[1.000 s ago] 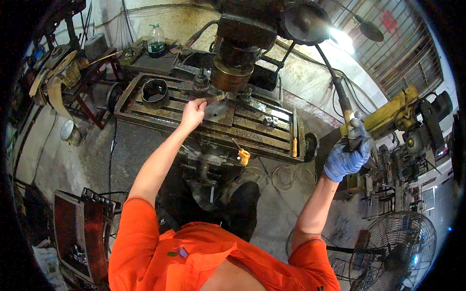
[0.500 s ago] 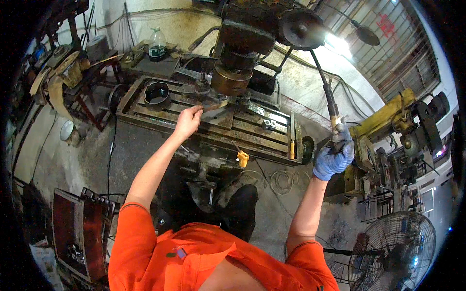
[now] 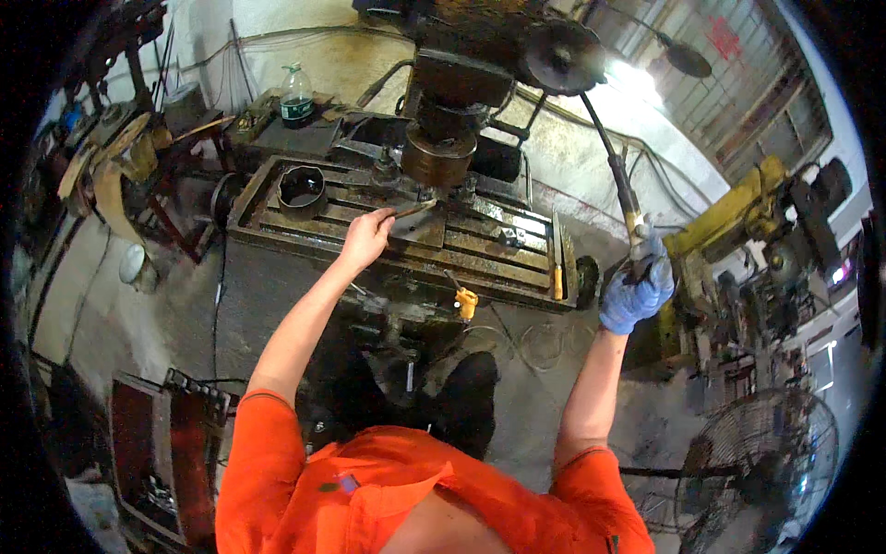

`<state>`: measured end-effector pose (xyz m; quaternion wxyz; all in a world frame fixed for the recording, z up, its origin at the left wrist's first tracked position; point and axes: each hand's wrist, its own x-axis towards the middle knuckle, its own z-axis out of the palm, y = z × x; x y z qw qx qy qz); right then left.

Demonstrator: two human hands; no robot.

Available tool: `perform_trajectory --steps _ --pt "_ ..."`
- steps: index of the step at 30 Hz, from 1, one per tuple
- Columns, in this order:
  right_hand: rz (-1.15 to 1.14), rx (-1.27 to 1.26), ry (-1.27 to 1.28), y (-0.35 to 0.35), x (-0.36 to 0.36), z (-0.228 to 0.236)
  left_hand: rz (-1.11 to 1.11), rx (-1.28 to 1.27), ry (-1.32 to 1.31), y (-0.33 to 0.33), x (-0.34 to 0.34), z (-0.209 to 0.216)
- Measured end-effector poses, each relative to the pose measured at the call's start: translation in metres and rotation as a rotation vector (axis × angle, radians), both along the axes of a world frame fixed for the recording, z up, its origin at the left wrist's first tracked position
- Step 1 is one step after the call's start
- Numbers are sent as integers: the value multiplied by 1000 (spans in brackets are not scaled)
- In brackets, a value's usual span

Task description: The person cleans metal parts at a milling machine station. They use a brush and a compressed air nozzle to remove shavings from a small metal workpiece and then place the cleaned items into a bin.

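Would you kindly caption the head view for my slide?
Bare left hand at slotted machine table; gloved right hand grips long lever.

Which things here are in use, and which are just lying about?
In use: left hand holding a thin rod under the spindle; gloved right hand gripping the long lever.
Lying about: green bottle, black ring, floor fan.
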<state>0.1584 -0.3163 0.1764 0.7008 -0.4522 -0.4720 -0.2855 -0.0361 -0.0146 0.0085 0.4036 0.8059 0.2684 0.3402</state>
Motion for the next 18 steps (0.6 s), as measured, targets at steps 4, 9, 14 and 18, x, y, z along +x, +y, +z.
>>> perform_trajectory --steps 4,9,14,18 --pt "-228 -96 84 -6 -4 2 -39 -19 11 5 0 -1" --pt "15 -8 165 -3 -9 19 -36 -43 27 12 7 -11" --pt "77 32 156 -2 -11 36 -44 -90 -3 7 12 -9" --pt "61 83 210 -2 -18 47 -10 -56 21 -1 14 2"
